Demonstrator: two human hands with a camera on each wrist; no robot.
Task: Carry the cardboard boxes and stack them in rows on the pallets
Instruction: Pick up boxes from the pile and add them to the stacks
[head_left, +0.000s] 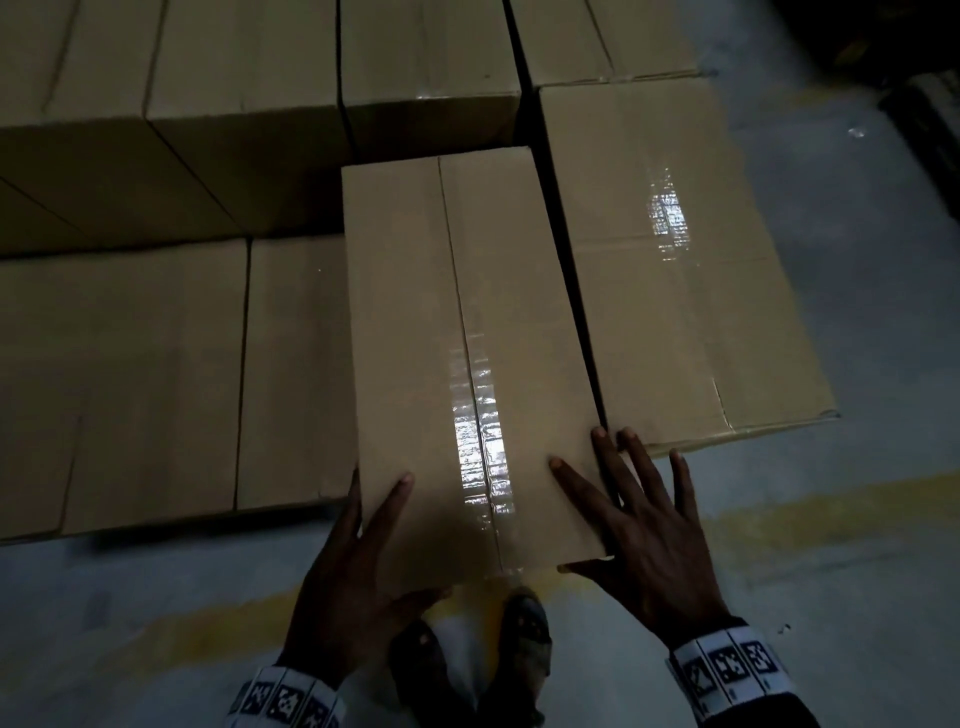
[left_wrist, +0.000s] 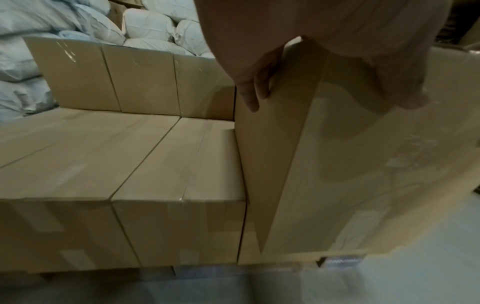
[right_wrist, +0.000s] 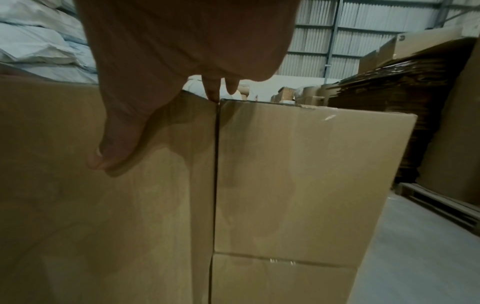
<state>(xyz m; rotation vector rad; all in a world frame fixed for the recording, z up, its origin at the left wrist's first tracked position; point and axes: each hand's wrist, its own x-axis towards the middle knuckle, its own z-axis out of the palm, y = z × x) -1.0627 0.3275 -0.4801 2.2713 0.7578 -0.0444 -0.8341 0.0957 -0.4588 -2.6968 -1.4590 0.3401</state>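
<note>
**Both hands on the near end of the box, set among the stack**

I have the box (head_left: 467, 338) standing tall in front of me, its taped seam running away from me down the top. My left hand (head_left: 353, 587) is spread at the near left corner: the thumb lies on top, the other fingers (left_wrist: 250, 98) run down the left side face. My right hand (head_left: 649, 540) is flat and spread over the near right corner, the thumb on the top face and the fingers reaching across the narrow gap toward the right box (head_left: 680, 270). Neither hand curls tight; both press with straight fingers.

The box sits between neighbours. On its left the low boxes (head_left: 156, 374) touch it, their tops well below its top in the left wrist view. On the right, the right box stands at about the same height, with only a thin dark slit between the two. Beyond its far end stands the back row (head_left: 249, 104), close against it.

Open room is only on my side: bare floor (head_left: 857, 571) with a worn yellow line (head_left: 805, 514), and my feet (head_left: 524, 639) just under the near edge. To the far right, a stack of flat cardboard (right_wrist: 415, 102) sits on a pallet (right_wrist: 439, 205), well apart.
</note>
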